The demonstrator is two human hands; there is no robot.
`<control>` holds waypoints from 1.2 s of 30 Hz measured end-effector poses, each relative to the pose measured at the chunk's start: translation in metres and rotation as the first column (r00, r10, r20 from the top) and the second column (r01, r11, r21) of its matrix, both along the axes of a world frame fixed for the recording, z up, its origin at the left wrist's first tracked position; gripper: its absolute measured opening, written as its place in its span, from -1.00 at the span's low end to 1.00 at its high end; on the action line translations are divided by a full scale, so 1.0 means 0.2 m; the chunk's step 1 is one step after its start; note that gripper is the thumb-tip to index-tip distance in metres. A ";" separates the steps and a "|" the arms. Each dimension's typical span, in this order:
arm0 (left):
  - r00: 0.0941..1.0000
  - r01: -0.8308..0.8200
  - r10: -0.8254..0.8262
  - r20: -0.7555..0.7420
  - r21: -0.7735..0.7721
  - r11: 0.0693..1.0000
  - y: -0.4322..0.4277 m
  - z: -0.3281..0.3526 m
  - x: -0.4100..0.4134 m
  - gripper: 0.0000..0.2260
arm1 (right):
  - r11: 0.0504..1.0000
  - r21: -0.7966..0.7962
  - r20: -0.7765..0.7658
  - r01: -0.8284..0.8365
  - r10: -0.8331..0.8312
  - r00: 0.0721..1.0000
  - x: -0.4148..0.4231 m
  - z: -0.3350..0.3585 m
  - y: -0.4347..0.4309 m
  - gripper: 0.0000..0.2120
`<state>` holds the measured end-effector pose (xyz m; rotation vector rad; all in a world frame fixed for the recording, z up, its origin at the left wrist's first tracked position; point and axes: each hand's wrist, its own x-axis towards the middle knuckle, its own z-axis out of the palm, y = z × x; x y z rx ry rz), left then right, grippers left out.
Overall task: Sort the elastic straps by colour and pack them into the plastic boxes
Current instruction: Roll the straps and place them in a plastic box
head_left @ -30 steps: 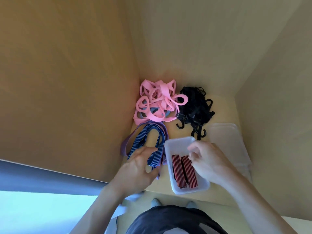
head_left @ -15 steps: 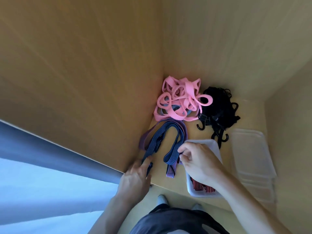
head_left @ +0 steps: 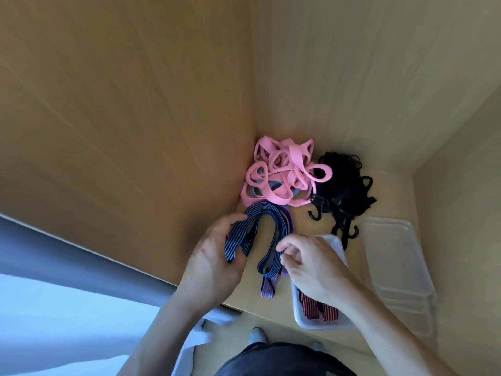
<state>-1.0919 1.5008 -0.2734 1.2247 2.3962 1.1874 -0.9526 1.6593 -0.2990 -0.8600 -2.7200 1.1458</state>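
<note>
Left hand (head_left: 214, 264) has risen to grip the navy striped elastic strap (head_left: 267, 213), right hand (head_left: 314, 270) pinching it too; I fear the purple striped strap (head_left: 267, 290) at six o'clock snags along.

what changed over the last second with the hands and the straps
The right hand left the white plastic box holding red striped straps and moved left to the right run of the blue striped elastic strap; whether it pinches is unclear. The left hand took hold of its left run. The pink band pile, black hooked cords and clear box stack stayed put.
</note>
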 end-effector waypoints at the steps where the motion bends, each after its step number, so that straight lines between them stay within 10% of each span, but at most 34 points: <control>1: 1.000 0.018 -0.019 0.020 0.032 0.999 0.02 0.04 -0.01 -0.47 | 1.000 0.017 -0.012 0.009 -0.008 1.000 -0.01 0.01 0.01 -0.88; 13: 0.905 0.251 -0.341 0.253 0.330 0.910 0.29 0.50 -0.08 -0.40 | 0.989 -0.107 -0.220 0.101 -0.122 0.968 -0.27 0.09 0.18 -0.28; 17: 0.862 0.262 -0.411 0.296 0.435 0.862 0.32 0.62 -0.10 -0.43 | 0.987 -0.115 -0.238 0.115 -0.140 0.961 -0.36 0.07 0.28 -0.85; 27: 0.948 0.130 -0.242 0.206 0.444 0.886 0.36 0.72 -0.17 -0.43 | 0.824 -0.567 -0.417 -0.010 -0.277 0.866 -0.29 0.28 0.36 -0.80; 36: 0.941 -0.083 -0.042 0.336 0.349 0.933 0.46 0.57 -0.20 -0.70 | 0.801 -0.584 -0.645 -0.130 -0.361 0.674 -0.35 0.83 0.53 -0.72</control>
